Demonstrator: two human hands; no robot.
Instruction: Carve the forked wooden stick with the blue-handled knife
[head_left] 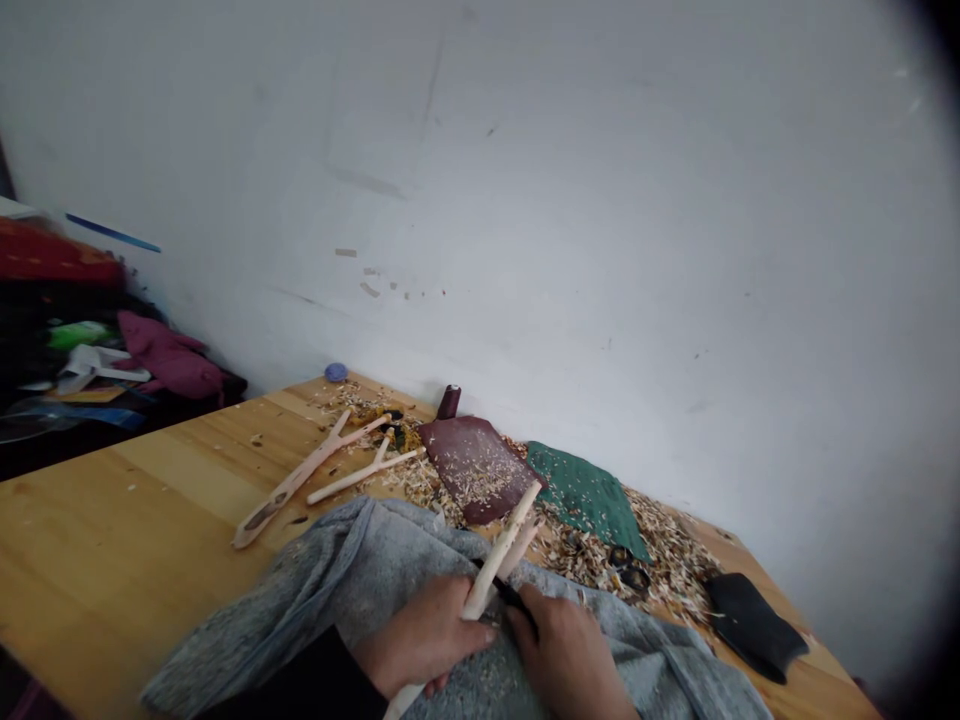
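Observation:
My left hand (pixel 427 632) is wrapped round a peeled, forked stick (pixel 507 538), its fork pointing up and away from me. In my right hand (pixel 568 648) is a knife (pixel 514 597) with a black handle; its blade lies at the stick near the fork, partly hidden behind the wood. Beneath both hands spreads a grey cloth (pixel 405 545), dusted with fine shavings. Ahead on the wooden table (pixel 127 540) rest a larger forked stick (pixel 300 474) and a smaller forked stick (pixel 360 478), both stripped of bark.
Wood shavings (pixel 671 545) cover the table's far side, around a maroon sheet (pixel 469 465), a green sheet (pixel 589 490) and black-handled scissors (pixel 630 575). A black piece (pixel 754 622) lies far right. A dark red roll (pixel 448 402) stands by the wall (pixel 600 200). Clutter (pixel 97 370) fills the left.

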